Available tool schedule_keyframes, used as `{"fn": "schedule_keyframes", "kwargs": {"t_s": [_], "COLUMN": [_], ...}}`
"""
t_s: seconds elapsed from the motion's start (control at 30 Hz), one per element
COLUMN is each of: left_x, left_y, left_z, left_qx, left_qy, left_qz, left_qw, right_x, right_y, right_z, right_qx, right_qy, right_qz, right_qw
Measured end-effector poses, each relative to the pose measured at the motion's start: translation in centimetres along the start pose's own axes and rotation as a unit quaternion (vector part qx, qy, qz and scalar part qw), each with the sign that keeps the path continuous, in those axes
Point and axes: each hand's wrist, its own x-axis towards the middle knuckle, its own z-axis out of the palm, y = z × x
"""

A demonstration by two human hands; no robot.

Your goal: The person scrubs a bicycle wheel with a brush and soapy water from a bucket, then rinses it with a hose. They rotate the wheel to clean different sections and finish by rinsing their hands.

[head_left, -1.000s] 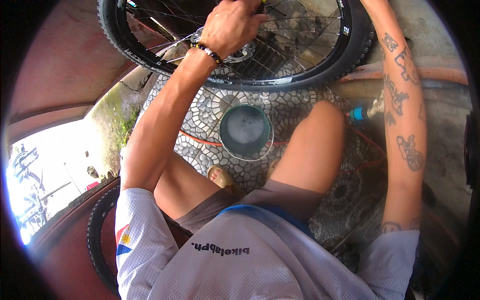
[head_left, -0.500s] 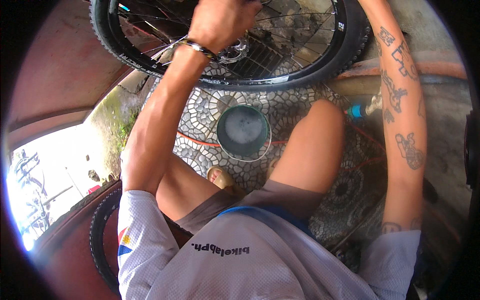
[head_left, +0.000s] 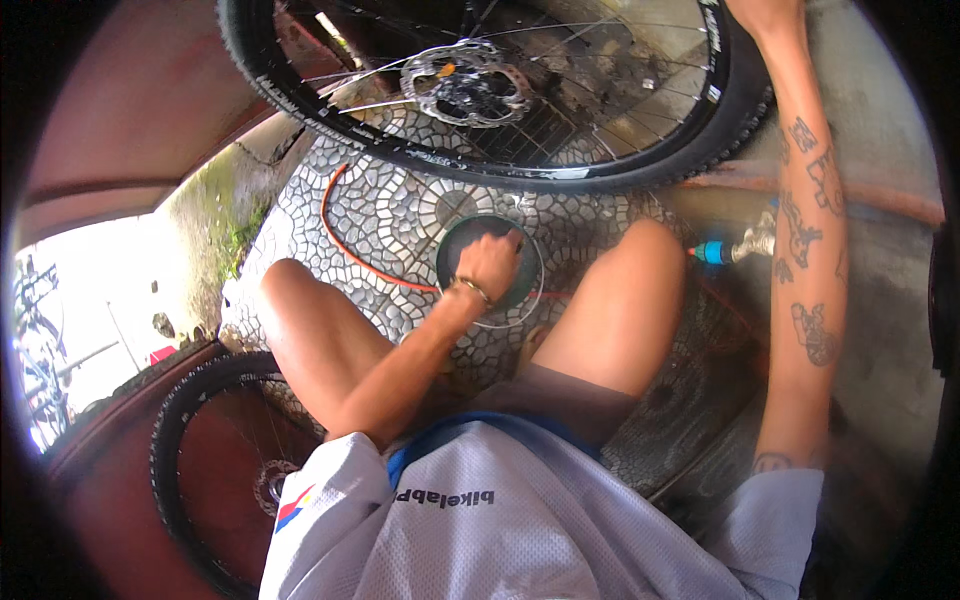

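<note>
A bicycle wheel (head_left: 590, 182) with a black knobbly tyre and a wet, soapy disc rotor (head_left: 420, 85) spans the top. My left hand (head_left: 487, 268), a bracelet at its wrist, is over the green bucket (head_left: 452, 243). Its fingers are curled closed, with a small dark bit showing at them; what they hold is not clear. At the upper right, my right hand (head_left: 768, 14) is beside the tyre's right edge, its fingers mostly cut off by the frame, so its grip cannot be made out.
An orange hose (head_left: 332, 220) curves over the pebble-patterned floor (head_left: 390, 235) behind the bucket. On the right a tap (head_left: 755, 243) carries a blue hose connector (head_left: 712, 252). Another bicycle wheel (head_left: 170, 480) leans at the lower left by a red panel (head_left: 110, 130). My knees flank the bucket.
My left hand has come down from the wheel's hub to the bucket, uncovering the rotor. The wheel has shifted slightly right and down in view. My right hand stays near the tyre.
</note>
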Motion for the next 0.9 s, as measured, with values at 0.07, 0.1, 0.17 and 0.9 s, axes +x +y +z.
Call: {"fn": "schedule_keyframes", "kwargs": {"t_s": [0.07, 0.1, 0.17, 0.9], "left_x": [1.0, 1.7, 2.5, 12.2], "left_y": [-2.2, -2.7, -3.6, -6.1], "left_z": [6.6, 8.7, 9.4, -1.0], "left_qx": [-0.005, -0.008, -0.006, -0.937], "left_qy": [-0.009, 0.023, 0.025, 0.204], "left_qz": [-0.076, -0.043, -0.003, -0.031], "left_qw": [0.997, 0.999, 1.000, 0.283], "right_x": [-0.1, -0.2, -0.3, 0.1], "right_y": [-0.9, -1.2, -1.6, 3.0], "right_z": [0.1, 0.1, 0.4, 0.9], "right_qx": [0.013, 0.005, 0.025, -0.064], "right_qy": [0.008, -0.005, -0.003, -0.034], "right_qz": [0.004, 0.013, 0.032, 0.012], "right_qw": [1.000, 1.000, 0.999, 0.997]}}
